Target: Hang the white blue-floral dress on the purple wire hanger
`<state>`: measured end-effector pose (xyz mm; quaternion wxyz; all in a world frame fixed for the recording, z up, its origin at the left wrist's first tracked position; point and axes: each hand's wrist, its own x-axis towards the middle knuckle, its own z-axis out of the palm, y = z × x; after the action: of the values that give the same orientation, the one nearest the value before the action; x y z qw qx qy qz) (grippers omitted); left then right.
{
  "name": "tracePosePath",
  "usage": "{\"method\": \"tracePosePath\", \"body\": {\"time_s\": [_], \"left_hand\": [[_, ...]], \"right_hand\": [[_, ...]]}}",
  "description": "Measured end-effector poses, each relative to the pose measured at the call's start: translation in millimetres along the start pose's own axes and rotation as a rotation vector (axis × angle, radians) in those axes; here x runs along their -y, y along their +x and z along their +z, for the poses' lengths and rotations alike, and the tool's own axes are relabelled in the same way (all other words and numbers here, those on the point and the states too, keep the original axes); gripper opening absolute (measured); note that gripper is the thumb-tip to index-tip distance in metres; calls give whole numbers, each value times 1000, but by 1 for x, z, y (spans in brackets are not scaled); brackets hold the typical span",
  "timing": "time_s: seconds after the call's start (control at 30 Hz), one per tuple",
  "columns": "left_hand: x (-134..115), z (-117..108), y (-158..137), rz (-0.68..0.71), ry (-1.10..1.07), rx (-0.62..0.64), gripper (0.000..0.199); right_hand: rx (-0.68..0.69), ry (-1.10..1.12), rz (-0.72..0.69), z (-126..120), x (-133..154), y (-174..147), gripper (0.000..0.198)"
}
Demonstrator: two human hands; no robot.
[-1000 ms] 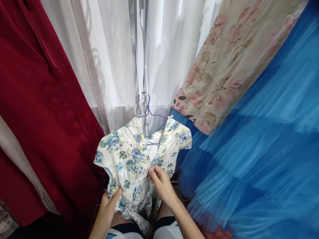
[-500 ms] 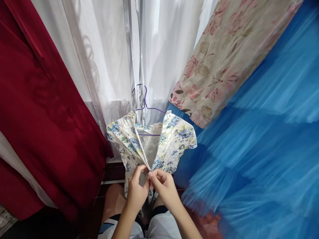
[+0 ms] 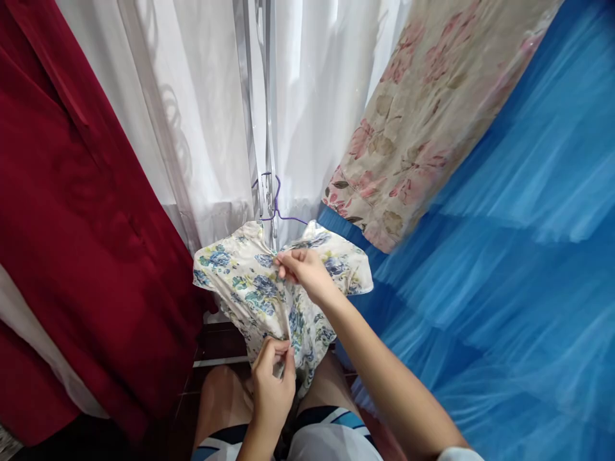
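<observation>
A white short-sleeved floral top [image 3: 262,288] with blue and yellow-green flowers hangs from a purple hanger [image 3: 277,202]. My right hand [image 3: 302,269] is closed in a pinch at the neckline, where the front zipper ends; the small pull between thumb and finger is hidden. Below that hand the two front edges lie together. Lower down the front, my left hand [image 3: 275,371] pinches the edge of the top between thumb and fingers. The hem hangs between my knees.
White curtains [image 3: 206,115] hang behind the hanger, with narrow pale straps [image 3: 262,96] running down to it. A dark red cloth [image 3: 96,224] hangs at left. On the right are a beige floral garment [image 3: 408,147] and a blue tulle skirt [image 3: 504,269].
My right hand has slid up the front from beside my left hand to the neckline, and the V-shaped opening has closed. My left hand stays low, holding the edge.
</observation>
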<state>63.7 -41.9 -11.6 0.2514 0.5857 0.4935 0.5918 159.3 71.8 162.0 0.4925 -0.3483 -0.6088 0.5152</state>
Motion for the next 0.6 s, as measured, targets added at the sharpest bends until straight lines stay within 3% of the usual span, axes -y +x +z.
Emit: {"method": "tracePosePath", "body": {"time_s": [0.1,0.23,0.37,0.47,0.6], "left_hand": [[3,15,-4,-28,-55,7,10],[16,30,-9,-40,-71,103,13],[33,22,1,-37,-72,91,14],[21,-4,38,64,-41,11,14],[-42,-42,119,375,29,-132,25]], "right_hand": [[-40,-40,-38,4,19,26,27],[-141,-43,-132,4,29,37,27],[-151,-46,-180,0,24,34,30],[-157,-47,-212,0,18,27,31],[-157,-62,-243,2,19,15,32]]}}
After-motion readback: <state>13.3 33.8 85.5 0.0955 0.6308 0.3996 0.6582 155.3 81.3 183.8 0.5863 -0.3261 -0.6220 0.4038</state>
